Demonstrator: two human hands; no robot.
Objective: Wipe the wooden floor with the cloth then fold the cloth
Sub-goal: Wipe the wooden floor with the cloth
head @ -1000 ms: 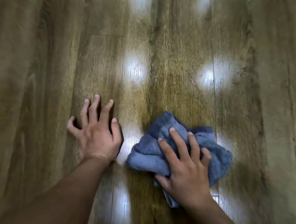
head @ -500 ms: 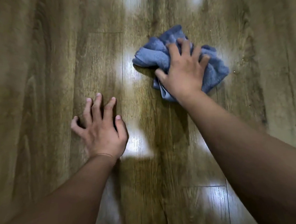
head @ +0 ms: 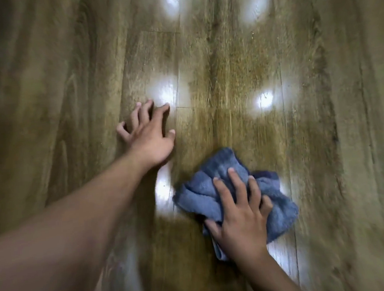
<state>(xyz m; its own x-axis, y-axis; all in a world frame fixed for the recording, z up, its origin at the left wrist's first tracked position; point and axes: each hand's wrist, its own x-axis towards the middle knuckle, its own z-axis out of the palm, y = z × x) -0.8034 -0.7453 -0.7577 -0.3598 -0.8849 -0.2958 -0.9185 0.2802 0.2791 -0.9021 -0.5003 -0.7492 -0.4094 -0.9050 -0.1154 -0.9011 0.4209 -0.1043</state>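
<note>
Two bare hands on wooden floor [head: 237,70]; right hand [head: 240,220] pressing crumpled blue cloth [head: 214,190] flat, fingers straight and spread over it; left hand [head: 149,135] braced beside, fingers splayed wide, tips bent

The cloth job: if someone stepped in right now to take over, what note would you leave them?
Left hand: fingers spread, braced on the wooden floor, holding nothing.
Right hand: fingers straight, pressing the blue cloth flat against the floor.
The cloth lies bunched and crumpled under that hand, near the person and to the right of the left hand.
Done: wiping is under way.
Left: finish wiping, then fold the cloth; no fold has been made yet.
</note>
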